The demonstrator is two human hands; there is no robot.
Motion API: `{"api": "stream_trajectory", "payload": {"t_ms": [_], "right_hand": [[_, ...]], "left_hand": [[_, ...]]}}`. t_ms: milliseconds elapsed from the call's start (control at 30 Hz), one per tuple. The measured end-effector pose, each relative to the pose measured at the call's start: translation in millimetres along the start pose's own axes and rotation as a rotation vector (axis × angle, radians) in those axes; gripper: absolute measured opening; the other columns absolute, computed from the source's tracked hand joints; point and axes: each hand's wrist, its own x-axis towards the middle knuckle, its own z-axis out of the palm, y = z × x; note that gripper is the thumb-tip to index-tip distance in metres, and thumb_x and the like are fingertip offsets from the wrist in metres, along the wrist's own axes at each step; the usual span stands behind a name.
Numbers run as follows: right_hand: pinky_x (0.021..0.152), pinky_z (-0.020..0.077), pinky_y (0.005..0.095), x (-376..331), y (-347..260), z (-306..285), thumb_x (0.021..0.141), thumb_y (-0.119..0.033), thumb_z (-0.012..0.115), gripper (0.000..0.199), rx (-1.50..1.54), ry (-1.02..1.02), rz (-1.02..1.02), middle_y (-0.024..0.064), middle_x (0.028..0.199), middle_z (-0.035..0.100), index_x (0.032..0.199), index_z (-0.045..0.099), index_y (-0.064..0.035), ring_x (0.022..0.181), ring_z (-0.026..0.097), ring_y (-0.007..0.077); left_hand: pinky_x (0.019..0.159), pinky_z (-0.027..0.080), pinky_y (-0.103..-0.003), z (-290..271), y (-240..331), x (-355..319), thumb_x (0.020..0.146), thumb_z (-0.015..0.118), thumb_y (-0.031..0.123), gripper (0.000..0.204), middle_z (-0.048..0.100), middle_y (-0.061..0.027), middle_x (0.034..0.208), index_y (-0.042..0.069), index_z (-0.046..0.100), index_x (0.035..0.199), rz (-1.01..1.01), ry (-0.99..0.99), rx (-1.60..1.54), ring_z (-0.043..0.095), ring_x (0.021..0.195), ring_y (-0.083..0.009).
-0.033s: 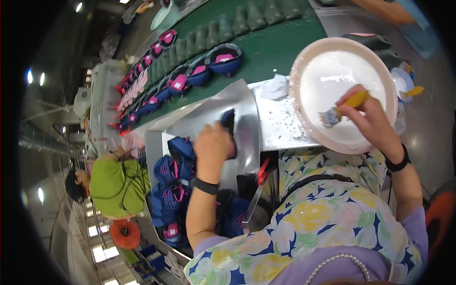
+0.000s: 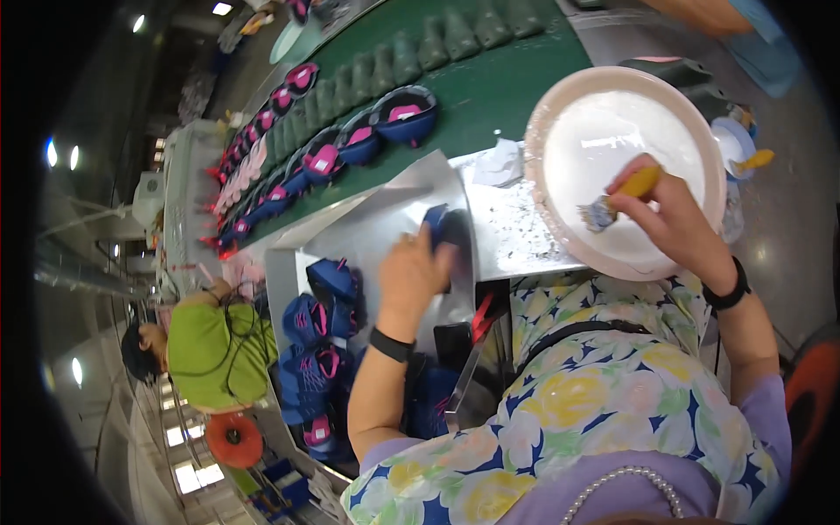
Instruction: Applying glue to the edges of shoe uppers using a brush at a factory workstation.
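A brush with a yellow handle (image 2: 637,181) is in my right hand (image 2: 669,210), closed around it. Its pale-coated bristles (image 2: 598,215) hang over the white liquid in a large beige basin (image 2: 542,131). Over the metal tray (image 2: 367,214), my left hand (image 2: 409,278) grips a dark blue shoe upper (image 2: 435,220), thumb lying across it. The hand hides much of that upper, and its fingertips are partly covered. Several blue uppers with pink linings (image 2: 322,367) are piled in the tray, beside my left forearm.
A green conveyor belt (image 2: 481,96) carries rows of blue uppers (image 2: 407,122) and dark green shoe lasts (image 2: 429,48). Crumpled white paper (image 2: 499,164) lies by the basin. A person in green (image 2: 214,354) is at the left; another person's arm (image 2: 713,16) shows top right.
My left hand has shifted right with the shoe upper, and its thumb now shows, stretched out. The brush stays over the basin, its bristles a little farther left.
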Motion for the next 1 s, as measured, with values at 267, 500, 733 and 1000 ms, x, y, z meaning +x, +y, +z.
{"api": "stream_trajectory", "payload": {"t_ms": [267,500,733,1000], "right_hand": [[0.067,0.0487,0.0286,4,14,-24,0.09,-0.01,0.07,0.016,-0.168,0.104,-0.076,0.0057,0.081,0.064,0.096,0.058,-0.0018,0.071,0.061,0.0145],[0.07,0.0503,0.0403,8,27,8,0.084,-0.01,0.072,0.021,-0.331,-0.252,-0.214,0.0161,0.084,0.065,0.092,0.055,-0.0018,0.078,0.064,0.035],[0.067,0.048,0.0398,26,15,-55,0.086,-0.013,0.071,0.021,-0.452,0.021,-0.234,0.0131,0.078,0.06,0.097,0.054,-0.0056,0.075,0.061,0.034],[0.066,0.047,0.0339,51,-21,-41,0.089,-0.012,0.069,0.023,0.068,0.03,-0.606,0.0087,0.084,0.063,0.087,0.048,-0.0041,0.075,0.063,0.022]], "left_hand": [[0.093,0.049,-0.045,11,-5,-4,0.074,0.059,-0.007,0.056,0.064,-0.0135,0.116,0.012,0.064,0.126,0.457,0.068,-0.351,0.06,0.111,-0.0353],[0.097,0.051,-0.041,49,3,4,0.073,0.056,-0.01,0.048,0.063,-0.0125,0.123,0.008,0.065,0.117,0.407,-0.156,-0.551,0.061,0.111,-0.0324],[0.107,0.048,-0.045,-2,-50,27,0.1,0.056,0.024,0.051,0.057,-0.013,0.139,0.008,0.043,0.147,-0.301,-0.122,-1.892,0.059,0.123,-0.0288],[0.104,0.051,-0.046,-21,33,81,0.103,0.05,0.03,0.05,0.057,-0.0135,0.138,0.01,0.041,0.148,0.018,-0.33,-2.126,0.06,0.122,-0.0291]]}}
